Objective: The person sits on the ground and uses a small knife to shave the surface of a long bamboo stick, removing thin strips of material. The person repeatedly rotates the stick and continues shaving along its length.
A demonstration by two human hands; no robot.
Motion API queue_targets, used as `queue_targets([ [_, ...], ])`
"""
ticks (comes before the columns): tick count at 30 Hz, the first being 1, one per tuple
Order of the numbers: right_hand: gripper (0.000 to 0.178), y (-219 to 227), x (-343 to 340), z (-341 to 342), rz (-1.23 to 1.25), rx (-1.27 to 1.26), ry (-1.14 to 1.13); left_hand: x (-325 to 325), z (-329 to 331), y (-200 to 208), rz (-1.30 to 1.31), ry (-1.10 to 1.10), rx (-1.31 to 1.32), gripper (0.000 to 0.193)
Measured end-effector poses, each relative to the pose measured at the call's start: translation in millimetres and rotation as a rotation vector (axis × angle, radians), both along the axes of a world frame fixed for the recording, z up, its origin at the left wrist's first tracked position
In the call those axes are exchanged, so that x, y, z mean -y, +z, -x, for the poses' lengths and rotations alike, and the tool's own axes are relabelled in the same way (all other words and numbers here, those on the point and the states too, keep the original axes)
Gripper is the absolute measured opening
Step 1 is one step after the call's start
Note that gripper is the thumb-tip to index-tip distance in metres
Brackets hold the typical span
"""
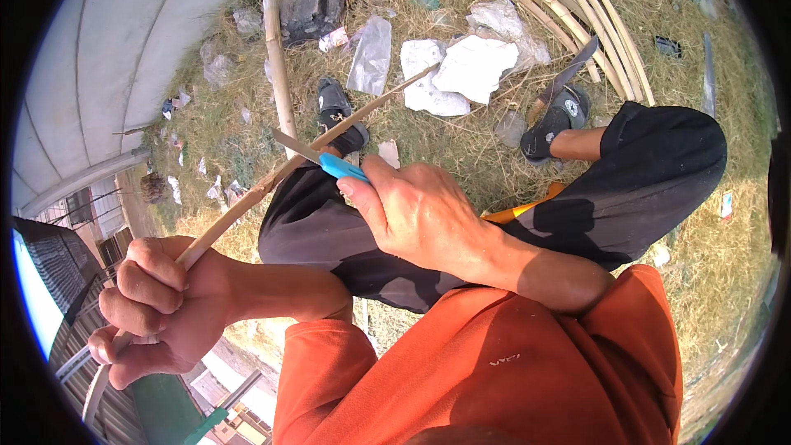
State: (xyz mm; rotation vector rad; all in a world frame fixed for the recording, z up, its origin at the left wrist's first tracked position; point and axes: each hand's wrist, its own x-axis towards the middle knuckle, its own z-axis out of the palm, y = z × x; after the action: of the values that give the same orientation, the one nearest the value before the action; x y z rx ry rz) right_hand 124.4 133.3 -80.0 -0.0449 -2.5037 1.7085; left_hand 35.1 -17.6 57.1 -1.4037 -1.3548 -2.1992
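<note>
My left hand is closed round the lower part of a long, thin bamboo strip, whose tail sticks out below the fist. The strip slants up and to the right across my bent leg, its far end near some white stones. In my right hand is a knife with a light-blue handle, the thumb laid along it. Its blade points up and left and crosses the strip near the middle; whether the edge bites into it I cannot tell.
Several split bamboo lengths lie at the far right. A thicker pole stands beyond my left foot. White stones and a clear plastic bag lie on dry grass. A dark blade is by my right shoe. A pale wall curves along the left.
</note>
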Motion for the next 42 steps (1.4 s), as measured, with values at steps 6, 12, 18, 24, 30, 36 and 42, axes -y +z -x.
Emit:
queue_targets([
  [6, 0.037, 5.7, -1.6, -3.6, 0.003, -0.037, -0.007, -1.3, -3.2, -2.2, 0.012, 0.012, -0.007, 0.039],
  [12, 0.032, -24.7, -9.3, 8.3, -0.020, 0.038, -0.050, -1.1, -1.1, -0.7, -0.024, 0.026, -0.009, 0.040],
  [18, 0.032, -41.4, -1.4, 9.3, -0.047, 0.067, -0.088, 5.7, -0.5, -1.0, -0.028, 0.011, 0.035, 0.039],
  [24, 0.037, -20.5, 5.3, 4.6, -0.048, -0.050, -0.056, 19.2, 3.5, 0.1, -0.059, 0.088, 0.068, 0.037],
  [30, 0.039, -39.1, -1.5, 15.5, -0.134, 0.143, -0.047, 29.9, 4.0, -3.6, -0.034, 0.097, 0.070, 0.036],
  [36, 0.053, -160.1, -46.7, 8.6, -0.317, 0.462, -0.198, 13.9, 6.7, -1.7, -0.057, 0.034, 0.022, 0.037],
  [42, 0.052, -148.9, -60.0, -2.2, -0.208, 0.519, -0.067, 19.4, 6.8, -2.8, -0.085, 0.056, 0.074, 0.037],
])
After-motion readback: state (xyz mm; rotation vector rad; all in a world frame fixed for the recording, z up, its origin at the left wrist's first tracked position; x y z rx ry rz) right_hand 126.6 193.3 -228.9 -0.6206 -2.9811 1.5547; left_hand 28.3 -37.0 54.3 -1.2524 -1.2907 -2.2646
